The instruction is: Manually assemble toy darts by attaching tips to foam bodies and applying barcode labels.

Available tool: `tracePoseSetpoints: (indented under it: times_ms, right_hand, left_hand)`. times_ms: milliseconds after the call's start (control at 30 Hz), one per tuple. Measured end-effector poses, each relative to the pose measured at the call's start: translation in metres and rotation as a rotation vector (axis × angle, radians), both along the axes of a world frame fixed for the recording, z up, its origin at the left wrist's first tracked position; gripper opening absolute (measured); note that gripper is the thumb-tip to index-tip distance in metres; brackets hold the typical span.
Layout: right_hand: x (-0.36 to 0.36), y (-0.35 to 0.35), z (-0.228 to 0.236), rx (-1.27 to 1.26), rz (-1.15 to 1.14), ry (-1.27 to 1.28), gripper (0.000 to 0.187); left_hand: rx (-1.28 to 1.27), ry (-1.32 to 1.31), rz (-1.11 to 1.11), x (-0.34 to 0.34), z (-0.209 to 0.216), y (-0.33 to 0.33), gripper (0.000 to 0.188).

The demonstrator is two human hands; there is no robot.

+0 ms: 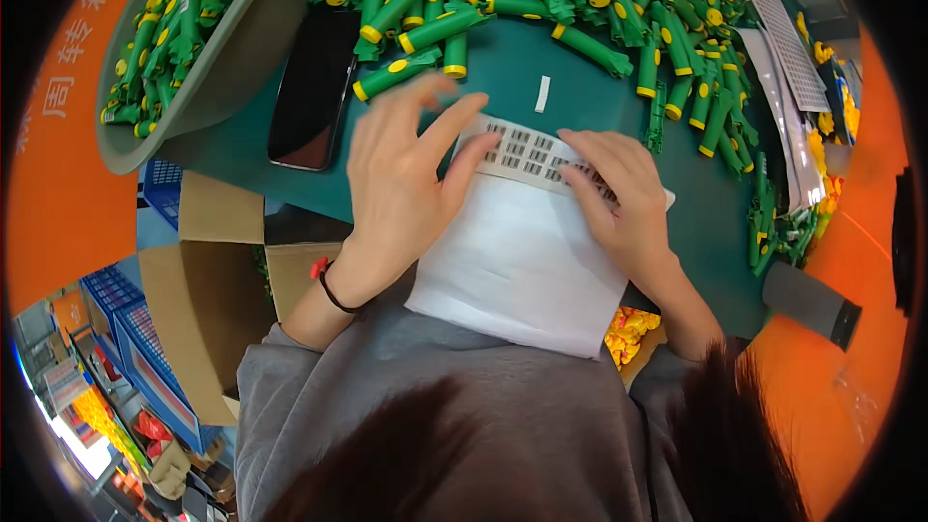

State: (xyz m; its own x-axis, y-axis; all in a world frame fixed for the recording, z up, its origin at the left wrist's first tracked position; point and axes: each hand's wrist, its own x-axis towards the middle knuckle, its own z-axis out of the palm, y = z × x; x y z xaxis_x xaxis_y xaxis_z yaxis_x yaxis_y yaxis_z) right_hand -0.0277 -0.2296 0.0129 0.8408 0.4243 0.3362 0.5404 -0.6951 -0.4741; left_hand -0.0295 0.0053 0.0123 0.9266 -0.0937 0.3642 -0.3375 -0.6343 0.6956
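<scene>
A sheet of barcode labels [522, 153] lies at the near edge of the green table top, its plain white part [527, 261] hanging down over my lap. My right hand [619, 184] grips the sheet's right side, thumb on the labels and fingers along the far edge. At the left end, my left hand [406, 155] has its fingers apart, slightly blurred; the thumb touches the labels and the index finger is raised. Whether a label sticks to a fingertip cannot be made out. A single white label strip [543, 94] rests on the table just beyond the sheet.
Green tubes with yellow ends [580, 48] are heaped along the far side and right. More fill a grey-green basin [242, 48] at the far left. A black phone [314, 87] lies beside it. A cardboard box [208, 319] stands low left; a dark grey device [810, 304] lies right.
</scene>
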Motion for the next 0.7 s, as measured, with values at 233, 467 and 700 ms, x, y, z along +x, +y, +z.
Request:
tracePoseSetpoints:
  times_ms: [233,467,700]
  right_hand:
    - [0.003,-0.001,-0.007,0.145,-0.018,0.044,0.028]
    - [0.003,-0.003,-0.011,0.161,-0.075,0.094,0.025]
    - [0.008,-0.004,-0.017,0.278,-0.016,0.058,0.027]
  left_hand:
    - [0.282,-0.351,-0.185,0.010,-0.006,-0.017,0.025]
    - [0.343,-0.502,-0.271,0.016,-0.010,-0.016,0.023]
    - [0.085,-0.355,-0.405,0.005,0.005,-0.036,0.028]
